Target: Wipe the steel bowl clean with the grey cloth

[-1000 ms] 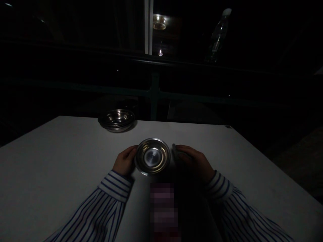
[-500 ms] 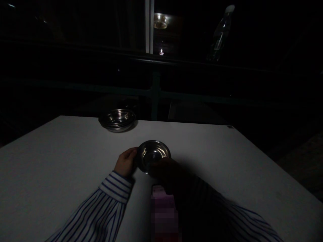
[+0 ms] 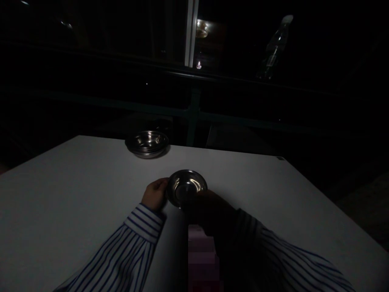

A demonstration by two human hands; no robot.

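A small shiny metal bowl [image 3: 186,178] is held tilted over the white table, its hollow side facing me. At its left rim, my left hand [image 3: 154,195] pinches the edge, thumb on top and fingers curled. My right hand [image 3: 211,209] lies across the bowl's near right part, overlapping its rim and inside. Deep shadow hides the fingers of that hand, so their grip does not show. Farther back, near the table's far edge, stands a stack of metal bowls [image 3: 147,151], nested in one another.
The white table [image 3: 91,182] stretches out on both sides. Below my right hand is a lit pinkish, blurred rectangle [image 3: 202,245]. Beyond the table a dark rail [image 3: 194,109] runs across, and a clear plastic bottle [image 3: 275,50] leans behind it.
The whole view has shifted slightly, with the background and the bowl stack a little farther right in the picture. Both hands stay at the bowl; the right hand has moved slightly over it.
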